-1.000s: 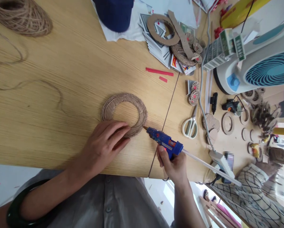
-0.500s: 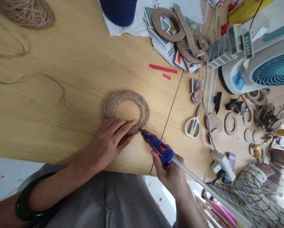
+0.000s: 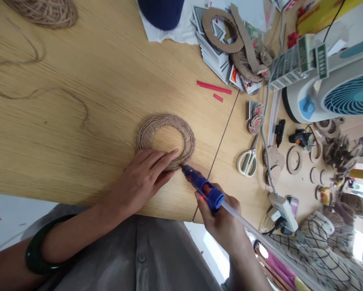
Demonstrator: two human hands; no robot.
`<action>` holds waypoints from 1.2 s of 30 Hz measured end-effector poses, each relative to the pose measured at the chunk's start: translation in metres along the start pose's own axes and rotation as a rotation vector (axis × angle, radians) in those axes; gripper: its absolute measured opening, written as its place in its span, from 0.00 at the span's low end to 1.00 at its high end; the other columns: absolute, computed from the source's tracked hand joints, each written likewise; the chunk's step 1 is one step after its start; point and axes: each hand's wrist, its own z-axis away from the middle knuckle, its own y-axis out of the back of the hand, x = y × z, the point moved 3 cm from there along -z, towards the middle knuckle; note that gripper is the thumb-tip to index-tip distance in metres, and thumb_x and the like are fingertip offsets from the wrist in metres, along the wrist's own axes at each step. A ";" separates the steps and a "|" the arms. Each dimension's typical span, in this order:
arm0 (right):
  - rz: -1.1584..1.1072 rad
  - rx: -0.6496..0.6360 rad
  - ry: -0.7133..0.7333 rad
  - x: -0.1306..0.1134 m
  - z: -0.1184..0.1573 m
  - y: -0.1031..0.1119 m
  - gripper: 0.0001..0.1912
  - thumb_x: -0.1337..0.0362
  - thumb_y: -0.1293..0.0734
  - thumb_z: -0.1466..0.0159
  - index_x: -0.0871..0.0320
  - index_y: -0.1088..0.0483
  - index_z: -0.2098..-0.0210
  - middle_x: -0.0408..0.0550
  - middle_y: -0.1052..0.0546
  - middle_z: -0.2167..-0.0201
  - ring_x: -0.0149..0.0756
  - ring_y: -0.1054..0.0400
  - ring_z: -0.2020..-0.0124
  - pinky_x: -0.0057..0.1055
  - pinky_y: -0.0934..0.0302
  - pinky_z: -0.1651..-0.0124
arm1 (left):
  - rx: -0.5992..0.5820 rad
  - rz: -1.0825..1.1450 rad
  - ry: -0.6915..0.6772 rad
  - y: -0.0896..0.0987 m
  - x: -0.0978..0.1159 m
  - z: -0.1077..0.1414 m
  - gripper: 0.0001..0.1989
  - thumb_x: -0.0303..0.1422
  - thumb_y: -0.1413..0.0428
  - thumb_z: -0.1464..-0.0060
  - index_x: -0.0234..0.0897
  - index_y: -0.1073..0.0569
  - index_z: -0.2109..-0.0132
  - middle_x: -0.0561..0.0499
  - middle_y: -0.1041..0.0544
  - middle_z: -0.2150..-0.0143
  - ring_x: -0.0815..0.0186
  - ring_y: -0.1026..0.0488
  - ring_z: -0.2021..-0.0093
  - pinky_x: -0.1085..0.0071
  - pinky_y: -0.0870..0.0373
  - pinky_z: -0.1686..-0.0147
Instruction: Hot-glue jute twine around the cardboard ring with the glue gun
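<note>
A cardboard ring (image 3: 188, 139) with cord or layered edging round its rim lies flat on the wooden table (image 3: 108, 81). My left hand (image 3: 145, 173) rests over the ring's lower left part, its fingers pressed together on it and the thumb at the outer edge. In my right hand (image 3: 222, 218) is a blue glue gun (image 3: 201, 186) with a long clear glue stick out of its back. Its nozzle touches or nearly touches the ring's lower right edge, beside my left fingertips.
Scissors (image 3: 247, 161), red strips (image 3: 214, 87) and a stack of cards (image 3: 213, 58) lie to the right. Beyond are a fan (image 3: 309, 97), a power strip (image 3: 283, 210) and cardboard pieces. A twine ball (image 3: 51, 12) sits at the upper left, its loose strand trailing across the table.
The view has shifted slightly, so most things on the table appear a little further right. Both hands keep the same hold, with the nozzle still at the ring's lower right edge.
</note>
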 end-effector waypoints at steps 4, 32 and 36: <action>0.045 0.051 -0.028 -0.004 0.001 0.004 0.10 0.59 0.36 0.31 0.55 0.34 0.69 0.41 0.29 0.81 0.31 0.36 0.85 0.27 0.47 0.79 | -0.003 -0.020 0.000 0.001 0.001 0.000 0.23 0.34 0.46 0.34 0.36 0.38 0.35 0.46 0.23 0.54 0.59 0.27 0.54 0.62 0.31 0.50; -0.006 0.117 -0.142 0.008 0.007 0.011 0.09 0.57 0.34 0.32 0.56 0.30 0.65 0.43 0.26 0.80 0.33 0.31 0.81 0.27 0.41 0.78 | -0.004 0.037 0.035 -0.002 -0.001 0.005 0.18 0.33 0.46 0.35 0.37 0.34 0.41 0.42 0.30 0.40 0.56 0.30 0.43 0.60 0.30 0.45; -0.061 0.130 -0.191 0.015 0.003 0.008 0.15 0.55 0.35 0.32 0.56 0.32 0.72 0.43 0.28 0.82 0.31 0.35 0.83 0.27 0.44 0.80 | 0.006 0.020 0.007 -0.004 -0.001 0.005 0.14 0.33 0.43 0.37 0.37 0.30 0.46 0.44 0.29 0.42 0.56 0.28 0.47 0.58 0.29 0.46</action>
